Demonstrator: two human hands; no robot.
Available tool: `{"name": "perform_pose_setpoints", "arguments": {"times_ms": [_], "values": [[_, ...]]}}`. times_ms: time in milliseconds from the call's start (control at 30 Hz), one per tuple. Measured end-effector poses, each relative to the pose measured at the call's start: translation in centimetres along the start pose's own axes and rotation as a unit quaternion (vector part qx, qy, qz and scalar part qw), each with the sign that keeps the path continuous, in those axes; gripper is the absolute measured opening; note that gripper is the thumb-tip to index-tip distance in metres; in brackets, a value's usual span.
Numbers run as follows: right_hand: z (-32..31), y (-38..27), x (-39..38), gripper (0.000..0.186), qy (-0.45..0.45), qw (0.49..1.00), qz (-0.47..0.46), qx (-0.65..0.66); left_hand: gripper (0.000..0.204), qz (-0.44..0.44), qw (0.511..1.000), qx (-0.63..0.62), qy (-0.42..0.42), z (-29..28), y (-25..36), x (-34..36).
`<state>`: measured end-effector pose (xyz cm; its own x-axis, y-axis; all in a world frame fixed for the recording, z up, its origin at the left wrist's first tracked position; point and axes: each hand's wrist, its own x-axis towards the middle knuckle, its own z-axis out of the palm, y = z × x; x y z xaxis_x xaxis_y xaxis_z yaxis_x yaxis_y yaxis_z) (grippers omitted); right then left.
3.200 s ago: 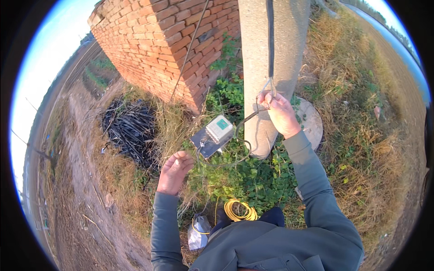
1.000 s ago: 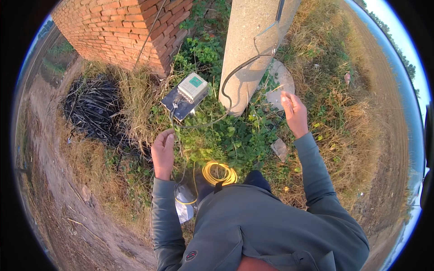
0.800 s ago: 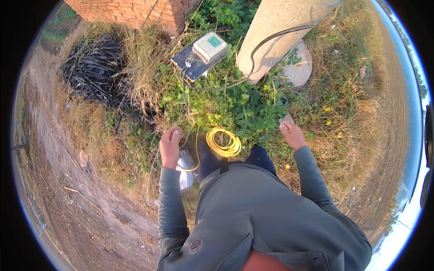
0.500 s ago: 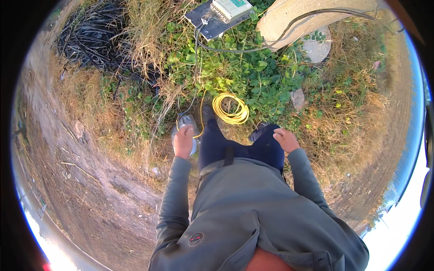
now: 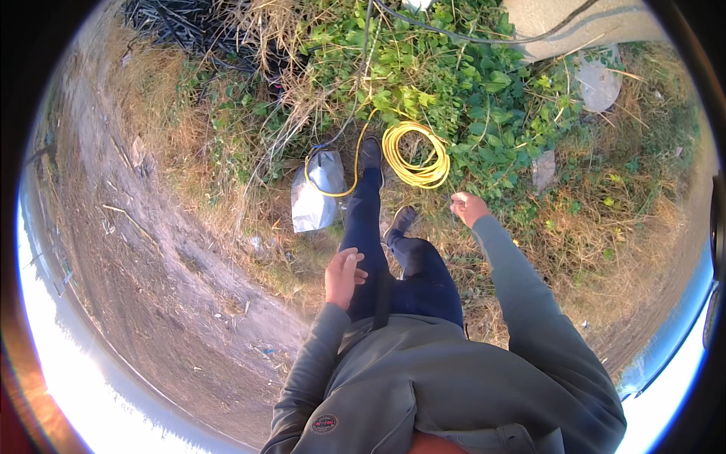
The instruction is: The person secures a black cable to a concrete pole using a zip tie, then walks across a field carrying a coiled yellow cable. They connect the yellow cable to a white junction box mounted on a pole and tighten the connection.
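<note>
My left hand point(image 5: 344, 278) hangs over my left thigh, its fingers loosely bent and apart, with nothing seen in it. My right hand point(image 5: 470, 209) is held out over the dry grass, its fingers curled together; I cannot make out whether something small is between them. Beyond it, nearest to that hand, a coil of yellow cable point(image 5: 417, 155) lies on the ground by my left shoe point(image 5: 370, 153). One yellow end loops across a silvery-grey plastic bag point(image 5: 315, 208) left of my foot and meets a dark cable there.
Green leafy plants point(image 5: 484, 91) grow ahead. A thick pale post point(image 5: 582, 23) lies or leans at the far right, with a black cable point(image 5: 469, 36) across it. A heap of black strips point(image 5: 178, 26) is at the far left, above a bare dirt track point(image 5: 204, 280).
My left hand has drawn back from over the bag to my thigh. My right hand has reached forward and out. My legs have shifted, and the view has dropped the dark board and white-green box.
</note>
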<state>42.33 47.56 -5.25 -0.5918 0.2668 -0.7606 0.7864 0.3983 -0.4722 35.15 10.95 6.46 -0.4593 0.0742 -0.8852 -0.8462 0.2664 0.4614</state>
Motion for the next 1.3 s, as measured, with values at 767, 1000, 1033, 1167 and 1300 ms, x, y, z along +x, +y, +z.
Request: {"name": "perform_pose_setpoints", "arguments": {"times_ms": [767, 1000, 1033, 1167, 1300], "values": [[10.7, 11.5, 30.3, 0.061, 0.194, 0.971, 0.138, -0.026, 0.027, -0.007, 0.995, -0.036, 0.098, -1.4, -16.3, 0.2], [9.6, 11.0, 30.5, 0.047, 0.093, 0.984, 0.150, -0.030, 0.026, 0.013, 0.994, -0.030, 0.102, -2.0, -16.7, 0.7], [10.1, 10.8, 29.7, 0.044, 0.100, 0.984, 0.145, -0.032, 0.026, 0.019, 0.995, -0.029, 0.097, -2.1, -16.8, 0.7], [13.4, 9.0, 24.6, 0.043, 0.158, 0.984, 0.074, 0.017, 0.026, -0.001, 0.996, -0.047, 0.074, -2.5, -17.1, 0.2], [16.8, 5.4, 16.4, 0.062, 0.116, 0.993, 0.000, 0.006, 0.029, -0.014, 0.997, -0.072, 0.028, -2.6, -16.8, -0.1]]}}
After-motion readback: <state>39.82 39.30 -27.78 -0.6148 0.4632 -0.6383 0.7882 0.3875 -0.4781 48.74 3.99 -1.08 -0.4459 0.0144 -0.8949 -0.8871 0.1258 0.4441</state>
